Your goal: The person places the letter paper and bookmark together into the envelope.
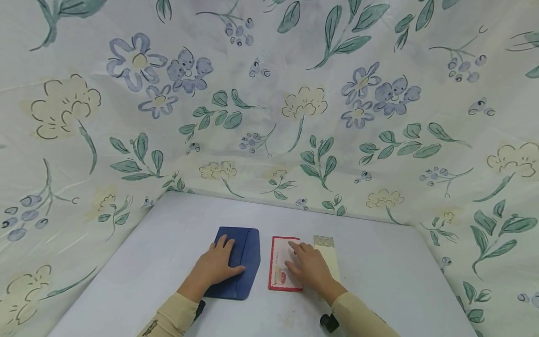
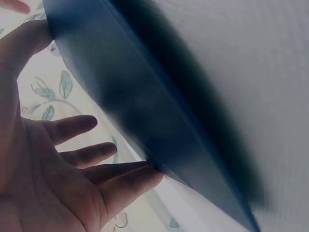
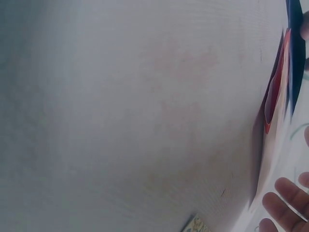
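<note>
One blue envelope (image 1: 245, 252), red-bordered card (image 1: 281, 262) beside it

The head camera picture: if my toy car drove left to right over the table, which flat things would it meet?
The blue envelope, then the red-edged card, then the pale strip with a speckled far end.
</note>
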